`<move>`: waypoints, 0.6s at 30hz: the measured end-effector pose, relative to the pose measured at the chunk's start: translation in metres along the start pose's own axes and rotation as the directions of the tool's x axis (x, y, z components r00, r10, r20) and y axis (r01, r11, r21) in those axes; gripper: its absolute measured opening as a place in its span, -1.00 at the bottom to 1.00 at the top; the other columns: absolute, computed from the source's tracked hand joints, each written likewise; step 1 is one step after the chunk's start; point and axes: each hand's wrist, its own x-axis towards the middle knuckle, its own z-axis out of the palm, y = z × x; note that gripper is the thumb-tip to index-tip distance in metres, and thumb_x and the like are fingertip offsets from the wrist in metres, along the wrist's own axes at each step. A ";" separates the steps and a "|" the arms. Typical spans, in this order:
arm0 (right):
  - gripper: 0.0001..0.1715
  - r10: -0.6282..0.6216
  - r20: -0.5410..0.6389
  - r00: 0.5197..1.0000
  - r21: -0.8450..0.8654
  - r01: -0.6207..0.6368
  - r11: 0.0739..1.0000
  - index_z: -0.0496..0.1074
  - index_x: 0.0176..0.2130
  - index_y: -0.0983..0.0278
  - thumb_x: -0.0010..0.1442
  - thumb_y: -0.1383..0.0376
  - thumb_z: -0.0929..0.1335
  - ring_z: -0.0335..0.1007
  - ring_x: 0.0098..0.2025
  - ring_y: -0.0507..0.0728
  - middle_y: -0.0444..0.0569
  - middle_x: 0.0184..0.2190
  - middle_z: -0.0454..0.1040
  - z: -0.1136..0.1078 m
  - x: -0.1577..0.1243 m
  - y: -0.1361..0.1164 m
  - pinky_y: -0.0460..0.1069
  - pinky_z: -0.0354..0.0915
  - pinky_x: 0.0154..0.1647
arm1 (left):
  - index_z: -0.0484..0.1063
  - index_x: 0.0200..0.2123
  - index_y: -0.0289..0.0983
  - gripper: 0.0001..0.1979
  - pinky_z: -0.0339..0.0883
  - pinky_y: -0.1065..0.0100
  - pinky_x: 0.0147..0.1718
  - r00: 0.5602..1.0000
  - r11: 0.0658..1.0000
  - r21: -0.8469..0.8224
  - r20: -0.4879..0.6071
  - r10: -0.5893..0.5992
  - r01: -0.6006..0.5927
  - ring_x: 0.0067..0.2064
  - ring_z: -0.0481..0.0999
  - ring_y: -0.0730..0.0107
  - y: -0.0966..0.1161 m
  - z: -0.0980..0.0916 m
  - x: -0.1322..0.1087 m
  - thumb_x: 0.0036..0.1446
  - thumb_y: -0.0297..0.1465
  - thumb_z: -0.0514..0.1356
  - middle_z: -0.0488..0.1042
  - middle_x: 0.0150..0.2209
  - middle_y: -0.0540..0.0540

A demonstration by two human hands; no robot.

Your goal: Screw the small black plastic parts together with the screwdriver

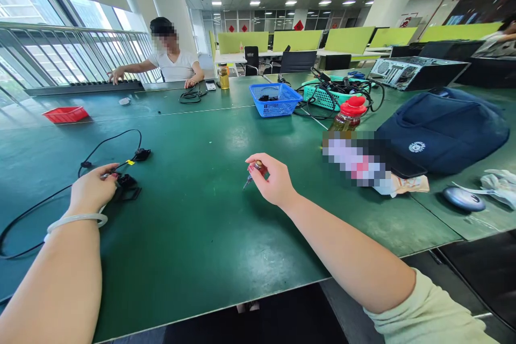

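My right hand (275, 178) is closed around the reddish-brown handle of a small screwdriver (259, 168), its metal tip angled down over the green table. At the left, my left hand (92, 189) has its fingers curled together beside a black plastic part (127, 192) with a frame-like piece. What these fingers pinch is mostly hidden. A black cable (99, 146) loops behind and past this hand. It carries a black connector (142, 155) and a small yellow tag (130, 162).
A red tray (65, 114) lies far left; a blue basket (275, 109) and a teal basket (316, 98) of cables stand at the back. A red-lidded bottle (351, 109), navy bag (447, 129) and mouse (463, 199) are on the right. Another person (175, 64) sits across.
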 end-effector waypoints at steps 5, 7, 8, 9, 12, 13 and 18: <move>-0.83 0.014 0.010 1.000 -0.007 -0.014 1.000 0.45 -0.21 0.20 0.23 0.27 0.27 0.35 -0.44 0.05 -0.10 -0.43 0.46 0.000 0.000 -0.001 -0.02 0.35 -0.37 | 0.46 0.05 -0.19 -0.54 0.33 0.35 -0.26 0.999 0.998 -0.042 0.039 -0.037 0.038 -0.29 0.46 0.28 0.006 -0.003 -0.006 0.08 -0.37 0.04 0.56 -0.25 -0.05; -0.83 0.015 0.012 1.000 -0.006 -0.015 1.000 0.45 -0.21 0.20 0.23 0.27 0.27 0.34 -0.45 0.05 -0.10 -0.44 0.45 0.000 0.000 -0.001 -0.02 0.35 -0.37 | 0.47 0.02 -0.22 -0.56 0.32 0.37 -0.27 0.999 0.999 -0.039 0.042 -0.031 0.032 -0.28 0.45 0.30 0.007 -0.003 -0.006 0.07 -0.40 0.05 0.56 -0.24 -0.05; -0.83 0.013 0.014 1.000 -0.004 -0.013 1.000 0.44 -0.21 0.20 0.23 0.28 0.27 0.34 -0.45 0.05 -0.11 -0.44 0.45 0.000 0.000 -0.001 -0.02 0.34 -0.38 | 0.47 0.01 -0.23 -0.57 0.31 0.38 -0.26 0.999 0.999 -0.029 0.044 -0.022 0.023 -0.29 0.45 0.30 0.007 -0.002 -0.006 0.07 -0.41 0.05 0.56 -0.24 -0.05; -0.84 0.010 0.017 1.000 -0.002 -0.010 1.000 0.44 -0.22 0.20 0.23 0.28 0.27 0.34 -0.45 0.05 -0.10 -0.44 0.45 0.000 0.000 -0.001 -0.03 0.34 -0.38 | 0.47 0.00 -0.24 -0.58 0.30 0.38 -0.26 0.999 1.000 -0.016 0.047 -0.012 0.013 -0.29 0.45 0.31 0.007 -0.002 -0.006 0.06 -0.42 0.05 0.56 -0.25 -0.04; -0.84 0.011 0.026 1.000 0.011 -0.011 1.000 0.44 -0.21 0.20 0.23 0.28 0.28 0.35 -0.44 0.05 -0.10 -0.43 0.45 0.000 0.000 0.000 -0.02 0.34 -0.38 | 0.47 0.03 -0.24 -0.56 0.29 0.39 -0.27 0.997 1.000 0.020 0.074 0.016 -0.018 -0.31 0.45 0.31 0.007 0.000 -0.006 0.07 -0.41 0.05 0.55 -0.27 -0.03; -0.84 0.016 0.028 0.999 0.013 -0.016 1.000 0.44 -0.21 0.20 0.23 0.28 0.28 0.35 -0.44 0.05 -0.10 -0.43 0.45 0.000 0.000 0.000 -0.02 0.34 -0.38 | 0.47 0.05 -0.23 -0.55 0.29 0.39 -0.28 0.996 0.999 0.031 0.086 0.018 -0.021 -0.32 0.45 0.31 0.008 0.000 -0.006 0.09 -0.40 0.04 0.55 -0.28 -0.03; -0.84 0.026 0.026 0.999 0.007 -0.026 1.000 0.45 -0.22 0.20 0.23 0.28 0.28 0.33 -0.46 0.04 -0.12 -0.46 0.42 0.000 -0.001 0.000 -0.03 0.34 -0.38 | 0.48 0.08 -0.20 -0.52 0.33 0.35 -0.27 0.991 0.994 0.098 0.130 0.039 -0.052 -0.33 0.47 0.27 0.010 0.002 -0.006 0.11 -0.38 0.02 0.57 -0.26 -0.07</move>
